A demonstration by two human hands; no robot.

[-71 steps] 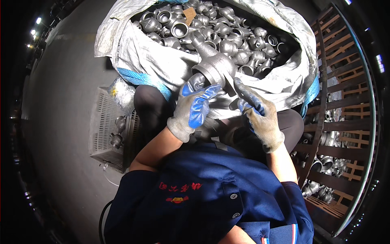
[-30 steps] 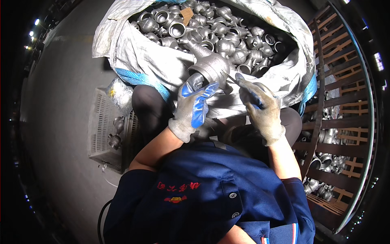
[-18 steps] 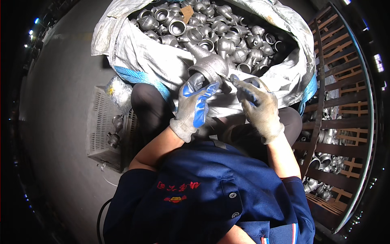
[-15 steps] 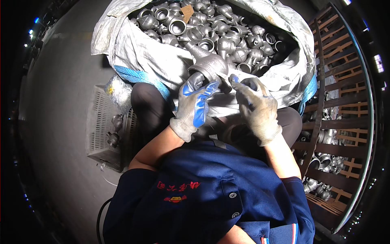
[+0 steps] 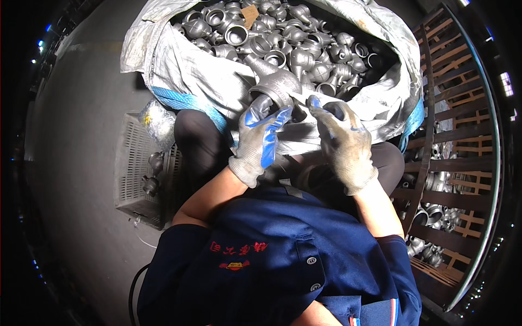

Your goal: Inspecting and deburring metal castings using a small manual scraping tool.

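My left hand [image 5: 258, 140], in a grey glove with a blue-coated palm, grips a grey metal pipe-fitting casting [image 5: 276, 86] by its wide open rim. The casting's narrow neck points up and to the left, over the near edge of the white woven bulk bag [image 5: 196, 81]. Just right of the casting, my right hand [image 5: 343, 140] wears a stained grey glove. Its fingers are curled, with thumb and forefinger close together beside a thin pale piece near the casting. What that piece is, I cannot make out against the white bag.
Many similar castings [image 5: 302, 61] fill the bag, with a brown cardboard scrap [image 5: 249, 16] among them. Blue straps [image 5: 182, 100] hang from the bag. On the left stands a grey plastic crate [image 5: 133, 163] holding a few castings. A slatted metal-framed rack [image 5: 457, 163] with more castings is on the right.
The casting has tilted slightly and shifted a little to the left in my left hand. My right hand has barely moved beside it.
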